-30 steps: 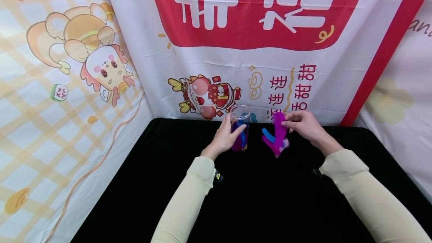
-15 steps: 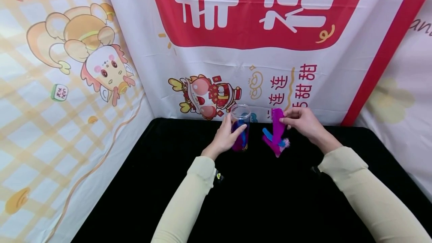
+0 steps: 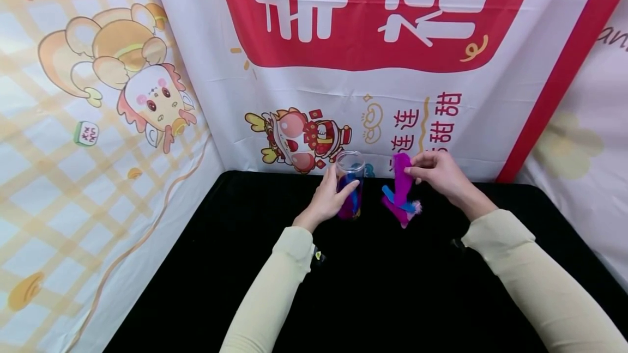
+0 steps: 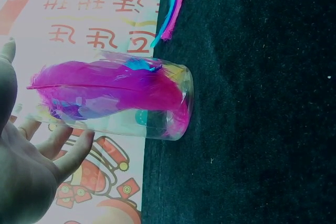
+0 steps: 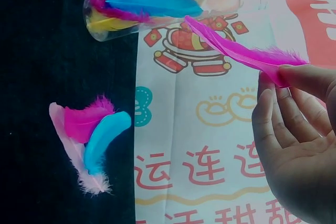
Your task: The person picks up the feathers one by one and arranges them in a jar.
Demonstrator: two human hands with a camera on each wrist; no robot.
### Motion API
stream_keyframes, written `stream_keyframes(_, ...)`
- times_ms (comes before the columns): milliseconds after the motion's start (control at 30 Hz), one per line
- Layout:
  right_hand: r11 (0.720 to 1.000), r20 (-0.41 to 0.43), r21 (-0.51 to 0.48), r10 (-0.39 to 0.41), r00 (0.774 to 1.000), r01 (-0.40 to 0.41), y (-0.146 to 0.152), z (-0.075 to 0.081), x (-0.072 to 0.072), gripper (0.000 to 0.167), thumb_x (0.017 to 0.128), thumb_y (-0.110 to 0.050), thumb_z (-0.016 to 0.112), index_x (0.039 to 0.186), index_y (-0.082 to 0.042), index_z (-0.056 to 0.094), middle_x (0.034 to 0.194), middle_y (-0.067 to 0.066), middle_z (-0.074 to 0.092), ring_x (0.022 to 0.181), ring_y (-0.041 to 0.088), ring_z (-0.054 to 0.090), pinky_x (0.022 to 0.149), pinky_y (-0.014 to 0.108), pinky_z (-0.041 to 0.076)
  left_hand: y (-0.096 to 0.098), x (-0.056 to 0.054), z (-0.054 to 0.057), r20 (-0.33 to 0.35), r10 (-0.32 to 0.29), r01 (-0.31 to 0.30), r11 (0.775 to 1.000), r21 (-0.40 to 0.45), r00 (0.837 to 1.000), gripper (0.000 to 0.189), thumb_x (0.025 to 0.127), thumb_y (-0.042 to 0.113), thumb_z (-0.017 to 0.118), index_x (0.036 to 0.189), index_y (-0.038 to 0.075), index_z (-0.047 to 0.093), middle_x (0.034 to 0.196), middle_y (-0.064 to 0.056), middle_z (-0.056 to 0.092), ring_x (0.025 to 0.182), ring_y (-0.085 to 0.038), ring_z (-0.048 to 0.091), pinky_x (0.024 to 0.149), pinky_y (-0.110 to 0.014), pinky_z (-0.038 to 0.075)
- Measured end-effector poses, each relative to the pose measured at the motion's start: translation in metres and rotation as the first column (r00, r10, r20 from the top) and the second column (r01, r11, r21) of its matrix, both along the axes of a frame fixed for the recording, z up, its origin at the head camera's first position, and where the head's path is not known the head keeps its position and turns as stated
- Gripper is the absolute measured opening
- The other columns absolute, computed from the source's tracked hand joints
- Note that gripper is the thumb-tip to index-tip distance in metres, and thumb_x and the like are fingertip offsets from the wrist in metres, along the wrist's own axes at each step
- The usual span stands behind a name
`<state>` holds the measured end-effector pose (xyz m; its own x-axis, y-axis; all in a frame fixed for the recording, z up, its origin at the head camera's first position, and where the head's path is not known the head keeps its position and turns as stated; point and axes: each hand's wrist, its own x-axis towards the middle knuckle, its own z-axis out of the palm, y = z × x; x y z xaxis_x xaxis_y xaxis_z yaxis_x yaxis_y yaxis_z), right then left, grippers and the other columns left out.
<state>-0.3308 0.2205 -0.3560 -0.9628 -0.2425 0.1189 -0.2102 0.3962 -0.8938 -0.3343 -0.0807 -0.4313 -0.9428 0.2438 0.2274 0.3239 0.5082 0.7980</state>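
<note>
My left hand grips the side of a tall clear jar standing at the back of the black table, its thumb across the front. Magenta, blue and yellow feathers show through the wall. To the right, a magenta feather hangs upright, pinched between thumb and fingertips of my right hand; the right wrist view shows its free tip pointing toward the jar. Below it lies a small pile: a blue feather, another magenta feather and a pale pink feather.
A white and red printed cloth rises directly behind the table's back edge. Another printed cloth hangs along the left side. The black tabletop extends in front of the jar and feathers.
My right hand has raised the magenta feather and carried it slightly left, uncovering more of the blue feather beneath. My left hand and the jar have stayed in place.
</note>
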Motion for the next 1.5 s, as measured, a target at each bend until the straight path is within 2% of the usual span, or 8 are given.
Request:
stream_keyframes(167,1.0,0.003,-0.014,-0.009,1.0,0.009,-0.002,0.004,0.001,0.033,0.095,-0.02,0.076,0.11,0.007,0.066,0.08,-0.003,0.072,0.069,0.013,0.065,0.068,0.026,0.054,0.0,0.0,0.0,0.011,0.0,0.0,1.0,-0.002,1.0,0.077,0.1,0.061,0.055,0.159,0.023,0.023,0.15,-0.01,0.041,0.138,-0.031,0.048,0.114,-0.052,0.038)
stream_keyframes(433,0.999,0.042,-0.049,-0.014,0.999,0.016,-0.006,0.012,0.002,0.034,0.095,-0.021,0.076,0.11,0.007,0.064,0.079,-0.003,0.071,0.071,0.014,0.065,0.067,0.029,0.055,-0.001,0.0,-0.001,0.008,-0.001,0.001,1.0,-0.002,1.0,0.076,0.1,0.061,0.055,0.158,0.023,0.023,0.148,-0.01,0.042,0.136,-0.031,0.048,0.113,-0.052,0.039)
stream_keyframes(833,0.999,-0.014,-0.025,-0.023,1.0,0.023,-0.011,0.023,0.0,0.031,0.094,-0.025,0.077,0.106,0.001,0.065,0.079,-0.007,0.073,0.066,0.009,0.064,0.055,0.027,0.048,-0.001,0.0,-0.001,0.0,0.0,0.0,1.0,-0.006,1.0,0.073,0.1,0.061,0.054,0.156,0.023,0.026,0.148,-0.009,0.042,0.136,-0.03,0.049,0.113,-0.052,0.039)
stream_keyframes(967,0.999,-0.009,-0.021,-0.029,1.0,0.028,-0.014,0.027,0.0,0.03,0.094,-0.026,0.077,0.105,0.0,0.065,0.081,-0.009,0.073,0.07,0.01,0.063,0.059,0.027,0.048,-0.001,0.0,-0.001,0.003,-0.002,0.002,1.0,-0.001,1.0,0.074,0.1,0.062,0.055,0.157,0.024,0.025,0.149,-0.009,0.041,0.137,-0.03,0.048,0.113,-0.052,0.039)
stream_keyframes(1133,0.998,-0.014,-0.047,-0.049,0.999,0.049,-0.019,0.031,0.001,0.028,0.093,-0.024,0.078,0.104,-0.001,0.067,0.084,-0.006,0.074,0.073,0.013,0.064,0.068,0.028,0.051,-0.002,0.0,-0.002,0.012,0.0,0.0,1.0,0.003,1.0,0.077,0.099,0.063,0.054,0.158,0.026,0.023,0.15,-0.008,0.04,0.138,-0.03,0.048,0.113,-0.052,0.038)
stream_keyframes(1300,0.997,-0.033,-0.05,-0.054,0.998,0.052,-0.024,0.035,0.0,0.029,0.093,-0.024,0.079,0.105,-0.001,0.068,0.084,-0.003,0.074,0.073,0.014,0.065,0.068,0.029,0.051,-0.002,0.0,-0.002,0.011,0.001,-0.001,1.0,0.005,1.0,0.078,0.099,0.063,0.054,0.159,0.025,0.022,0.152,-0.008,0.039,0.139,-0.029,0.047,0.114,-0.051,0.038)
stream_keyframes(1500,0.997,-0.06,-0.037,-0.065,0.996,0.063,-0.03,0.041,-0.001,0.029,0.092,-0.025,0.079,0.104,-0.001,0.069,0.087,-0.002,0.074,0.081,0.013,0.063,0.069,0.029,0.05,-0.001,0.001,0.0,0.006,-0.002,0.002,1.0,0.005,1.0,0.075,0.099,0.062,0.055,0.156,0.024,0.026,0.149,-0.008,0.042,0.137,-0.03,0.049,0.113,-0.051,0.039)
